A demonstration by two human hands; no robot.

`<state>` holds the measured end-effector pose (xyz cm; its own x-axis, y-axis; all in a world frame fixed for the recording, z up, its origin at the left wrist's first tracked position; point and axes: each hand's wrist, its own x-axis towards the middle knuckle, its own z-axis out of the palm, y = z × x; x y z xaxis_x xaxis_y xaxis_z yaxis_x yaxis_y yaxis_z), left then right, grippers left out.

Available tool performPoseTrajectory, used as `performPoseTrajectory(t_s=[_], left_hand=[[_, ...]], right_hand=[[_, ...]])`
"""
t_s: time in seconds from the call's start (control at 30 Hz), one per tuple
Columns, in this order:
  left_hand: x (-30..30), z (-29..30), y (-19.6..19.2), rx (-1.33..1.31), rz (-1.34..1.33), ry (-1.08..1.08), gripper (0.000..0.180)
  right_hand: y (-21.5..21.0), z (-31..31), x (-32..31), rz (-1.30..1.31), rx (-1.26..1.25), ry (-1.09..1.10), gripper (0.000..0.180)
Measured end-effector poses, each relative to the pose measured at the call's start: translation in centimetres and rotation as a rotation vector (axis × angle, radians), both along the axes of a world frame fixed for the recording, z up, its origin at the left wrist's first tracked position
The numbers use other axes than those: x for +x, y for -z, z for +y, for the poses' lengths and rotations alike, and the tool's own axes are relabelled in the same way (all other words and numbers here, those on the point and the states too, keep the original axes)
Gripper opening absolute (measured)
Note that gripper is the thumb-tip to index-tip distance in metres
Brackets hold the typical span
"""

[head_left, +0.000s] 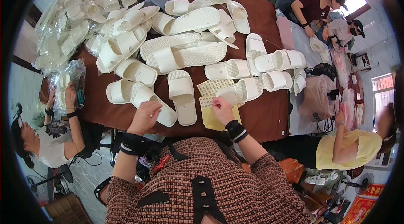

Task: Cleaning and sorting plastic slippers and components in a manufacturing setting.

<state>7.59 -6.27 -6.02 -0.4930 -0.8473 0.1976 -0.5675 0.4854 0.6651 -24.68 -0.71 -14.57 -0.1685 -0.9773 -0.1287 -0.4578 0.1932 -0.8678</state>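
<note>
**Sticker sheets and slippers: risks and counts**

The left hand [144,116] rested on a white slipper [152,102] at the near edge of the table [265,116], its grip closed loosely over the slipper's strap. The right hand [221,109] had its fingertips pinched together on a sticker sheet [209,102] that lay on a yellow backing sheet [212,118]. The sticker could tear or fold if it was peeled too quickly, I think. The crowded slipper could slide off the edge. I counted two sticker sheets, one yellow sheet, and about twenty-five loose slippers; the bagged ones [71,17] were too many to count.

Head-worn fisheye, steeply down over table [269,118]
</note>
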Motion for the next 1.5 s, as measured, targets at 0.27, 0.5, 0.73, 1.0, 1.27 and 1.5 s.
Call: performPoseTrajectory(t_s=[0.27,0.5,0.73,1.0,1.27,1.5], left_hand=[[3.8,1.0,1.1,-0.055,-0.009,-0.228,0.012],[3.7,1.6,0.3,-0.123,-0.122,-0.161,0.018],[3.3,2.7,0.2,-0.184,-0.238,-0.057,0.025],[0.3,3.0,0.7,-0.177,-0.207,0.232,0.032],[-5.4,1.7,0.7,-0.199,-0.226,0.502,0.032],[-10.6,0.9,3.2,-0.214,-0.296,0.667,0.035]], right_hand=[[-0.3,-1.0,-1.2,-0.473,0.185,0.035,0.021],[0.6,-0.3,-0.7,-0.079,0.020,-0.115,0.022],[0.0,-0.4,1.2,0.248,-0.118,-0.172,0.019],[0.2,-1.0,0.9,0.261,-0.079,-0.113,0.008],[0.2,-1.4,0.8,0.159,-0.012,-0.117,0.013],[0.5,-1.3,0.8,0.193,-0.078,-0.126,0.013]])
